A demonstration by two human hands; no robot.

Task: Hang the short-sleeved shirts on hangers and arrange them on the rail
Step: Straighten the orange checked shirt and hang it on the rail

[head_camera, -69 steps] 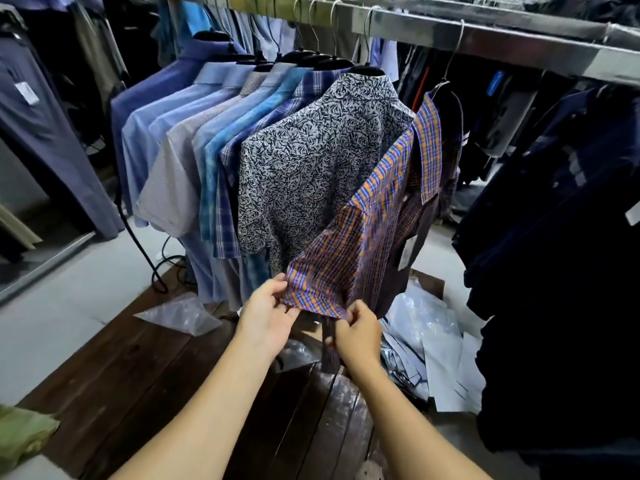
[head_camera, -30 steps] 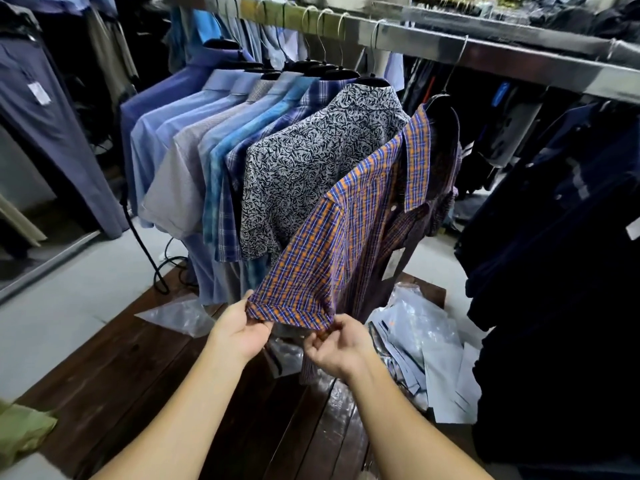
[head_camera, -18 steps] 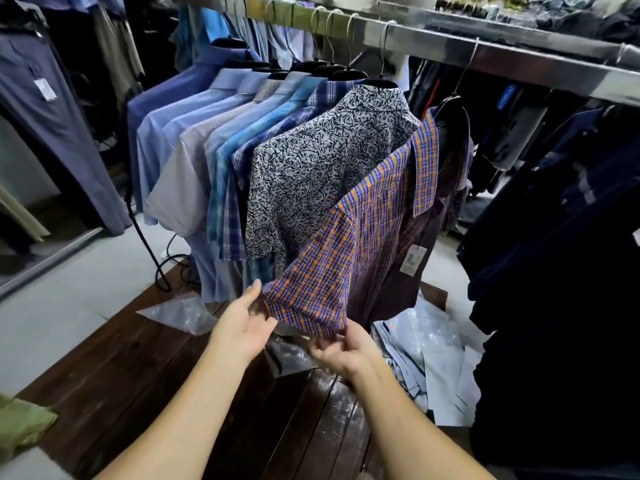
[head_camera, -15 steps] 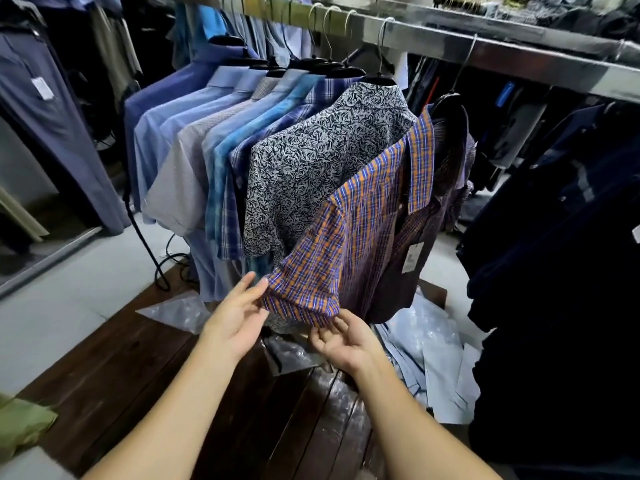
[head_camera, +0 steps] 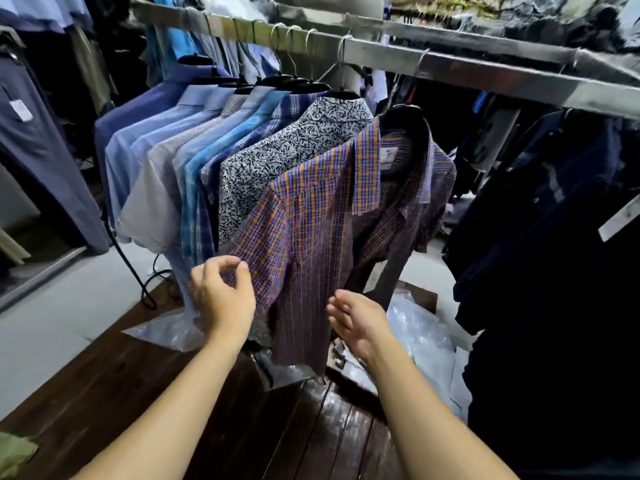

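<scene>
As it hangs, the plaid shirt (head_camera: 304,216) runs vertically.

Orange-blue plaid shirt (head_camera: 311,216) on black hanger (head_camera: 405,114), hung on rail (head_camera: 450,64).

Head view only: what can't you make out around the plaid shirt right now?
Head view:
- Left hand: motion blur hides whether it pinches the sleeve of the plaid shirt.
- Hanger: its hook blurs into the rail.
- Collar label: too small to read.
- White tag: cut off by right edge.
</scene>
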